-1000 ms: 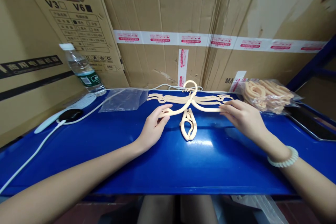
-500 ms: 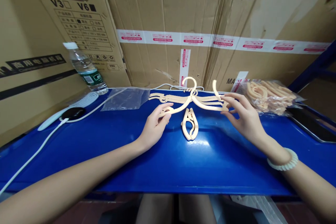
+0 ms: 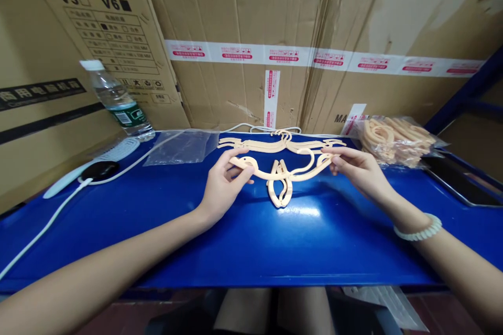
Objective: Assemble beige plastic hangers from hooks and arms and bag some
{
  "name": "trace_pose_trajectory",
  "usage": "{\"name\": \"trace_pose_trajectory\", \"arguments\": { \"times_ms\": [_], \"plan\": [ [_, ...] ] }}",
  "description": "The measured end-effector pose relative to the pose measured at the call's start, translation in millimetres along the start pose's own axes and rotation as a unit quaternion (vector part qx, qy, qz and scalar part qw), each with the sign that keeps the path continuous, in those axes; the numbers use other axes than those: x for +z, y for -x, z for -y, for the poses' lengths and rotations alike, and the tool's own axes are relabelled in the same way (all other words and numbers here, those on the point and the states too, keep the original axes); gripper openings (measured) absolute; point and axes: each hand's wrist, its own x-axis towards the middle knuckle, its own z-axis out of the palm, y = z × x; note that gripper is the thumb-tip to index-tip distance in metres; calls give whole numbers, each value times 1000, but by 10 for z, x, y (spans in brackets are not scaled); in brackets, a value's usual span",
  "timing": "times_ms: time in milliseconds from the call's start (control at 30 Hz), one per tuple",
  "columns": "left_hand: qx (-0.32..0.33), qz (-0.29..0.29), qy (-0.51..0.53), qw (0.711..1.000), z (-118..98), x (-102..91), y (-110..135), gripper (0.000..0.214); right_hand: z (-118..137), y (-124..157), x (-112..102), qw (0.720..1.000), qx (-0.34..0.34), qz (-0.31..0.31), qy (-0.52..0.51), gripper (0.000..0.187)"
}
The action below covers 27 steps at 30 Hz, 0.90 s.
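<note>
A cream plastic hanger is held just above the blue table by both hands. My left hand pinches its left arm end. My right hand grips its right arm end, fingers closed around it. The hanger's hook curls down toward the middle, over a small cream clip piece lying on the table. Behind them lies a flat stack of more cream hangers.
A plastic bag of cream hanger parts sits at the right, an empty clear bag at the left. A water bottle, a white cable with a black puck and cardboard boxes line the back.
The hanger has been lifted off the stack and turned over toward me. Its hook, which pointed up at the back, now curls downward. Both hands came nearer with it.
</note>
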Motion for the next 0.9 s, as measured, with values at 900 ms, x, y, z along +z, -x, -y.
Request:
{"name": "trace_pose_trajectory", "arguments": {
  "times_ms": [900],
  "plan": [
    [59,144,-33,987,-23,109,187,16,200,252,439,954,-49,293,46,41]
  ]
}}
